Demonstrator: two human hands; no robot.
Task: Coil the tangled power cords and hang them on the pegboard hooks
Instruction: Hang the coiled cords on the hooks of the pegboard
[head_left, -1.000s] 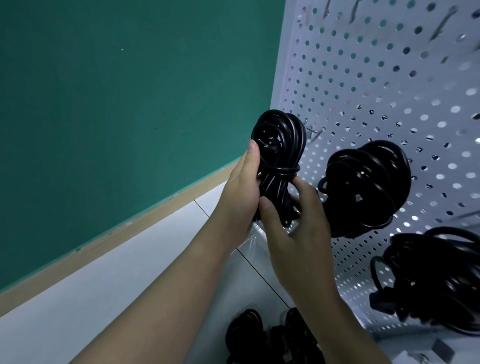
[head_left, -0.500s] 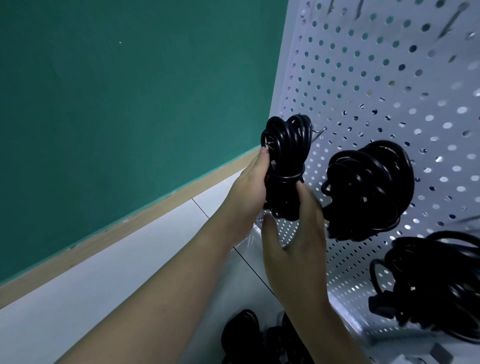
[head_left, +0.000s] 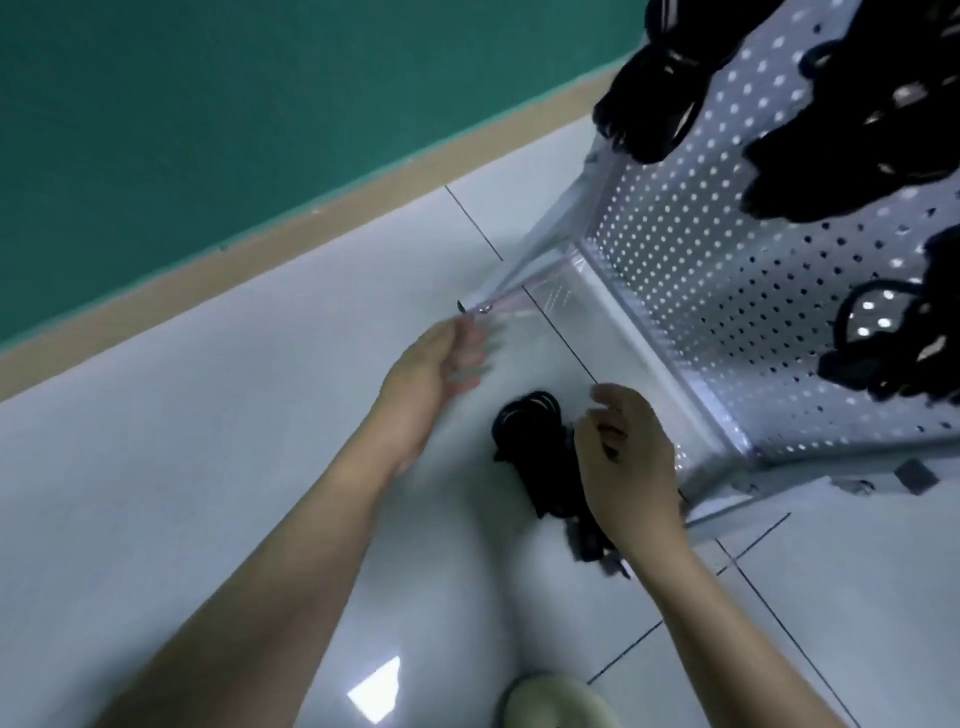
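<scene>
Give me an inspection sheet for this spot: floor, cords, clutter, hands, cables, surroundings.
Surface: pale tiled floor, dark grout lines, glare patch near the bottom.
Job's things: three coiled cords on the pegboard, left, middle, right; floor cords lie bundled below.
Clutter: a small dark piece by the pegboard's base.
Hands: left hand blurred, fingers relaxed, holding nothing; right hand over the floor cords, grip unclear.
Cables: none loose seen beyond the bundles.
Surroundings: green wall, tan baseboard, a shoe at the bottom edge.
</scene>
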